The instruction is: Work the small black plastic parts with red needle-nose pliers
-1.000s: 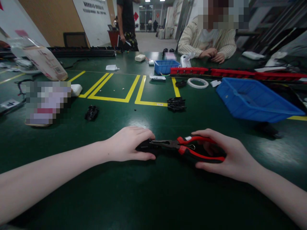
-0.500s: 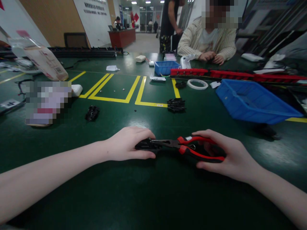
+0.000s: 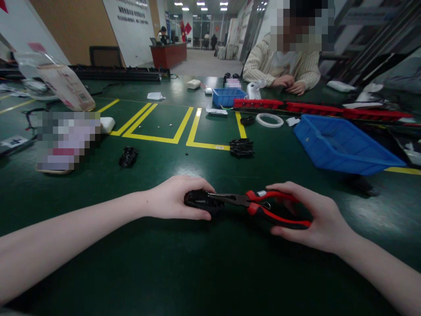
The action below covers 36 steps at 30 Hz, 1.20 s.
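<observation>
The far standing person is gone from view. At the near middle of the worktop (image 3: 197, 267), the left hand (image 3: 176, 196) keeps its grip clamped on the black part (image 3: 200, 200), the right hand (image 3: 319, 215) on the pliers (image 3: 242, 200), whose tips still reach over that part

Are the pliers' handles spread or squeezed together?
Spread: in the right hand, the pliers show a clear gap between their handles.

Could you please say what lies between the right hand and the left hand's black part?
Red-handled needle-nose pliers, held in the right hand; the head view shows them.
</observation>
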Available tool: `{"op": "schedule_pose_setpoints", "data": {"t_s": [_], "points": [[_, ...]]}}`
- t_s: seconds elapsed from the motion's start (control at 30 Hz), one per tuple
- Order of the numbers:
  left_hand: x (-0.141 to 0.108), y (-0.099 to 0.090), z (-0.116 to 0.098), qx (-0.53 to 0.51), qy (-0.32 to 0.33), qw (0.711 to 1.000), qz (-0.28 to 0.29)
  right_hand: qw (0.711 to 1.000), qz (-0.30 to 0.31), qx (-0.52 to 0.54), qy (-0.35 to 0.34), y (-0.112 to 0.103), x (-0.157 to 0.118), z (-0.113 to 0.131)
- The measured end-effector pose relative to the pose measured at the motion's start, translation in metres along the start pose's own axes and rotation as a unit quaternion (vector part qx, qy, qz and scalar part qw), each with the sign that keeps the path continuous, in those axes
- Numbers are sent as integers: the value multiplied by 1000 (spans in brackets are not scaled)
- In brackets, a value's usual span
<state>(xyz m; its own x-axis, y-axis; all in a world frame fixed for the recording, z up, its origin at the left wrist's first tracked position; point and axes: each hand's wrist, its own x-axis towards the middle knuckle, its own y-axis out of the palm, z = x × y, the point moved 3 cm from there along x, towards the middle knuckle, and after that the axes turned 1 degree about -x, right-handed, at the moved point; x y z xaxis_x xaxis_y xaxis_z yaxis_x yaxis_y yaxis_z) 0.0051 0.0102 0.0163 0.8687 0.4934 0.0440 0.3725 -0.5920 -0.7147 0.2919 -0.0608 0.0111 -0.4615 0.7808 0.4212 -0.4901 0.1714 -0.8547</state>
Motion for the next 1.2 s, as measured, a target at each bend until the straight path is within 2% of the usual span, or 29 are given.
{"op": "schedule_pose_setpoints", "data": {"t_s": [0.23, 0.53, 0.7, 0.8, 1.0, 1.2], "points": [[-1, 0, -1, -6, 17, 1000, 1, 992, -13, -98, -78, -4, 4, 12], [-4, 0, -3, -44, 75, 996, 7, 991, -29, -110, -67, -4, 2, 18], [-4, 1, -2, -25, 32, 999, 21, 987, -31, -119, -106, -4, 3, 18], [-3, 2, -1, -24, 1, 999, 35, 987, -29, -121, -105, -2, 4, 18], [-2, 2, 0, -21, -5, 999, 36, 985, -22, -126, -114, -1, 6, 19], [-1, 0, -2, -104, -24, 993, 50, 982, -21, -136, -131, -3, 6, 19]]}}
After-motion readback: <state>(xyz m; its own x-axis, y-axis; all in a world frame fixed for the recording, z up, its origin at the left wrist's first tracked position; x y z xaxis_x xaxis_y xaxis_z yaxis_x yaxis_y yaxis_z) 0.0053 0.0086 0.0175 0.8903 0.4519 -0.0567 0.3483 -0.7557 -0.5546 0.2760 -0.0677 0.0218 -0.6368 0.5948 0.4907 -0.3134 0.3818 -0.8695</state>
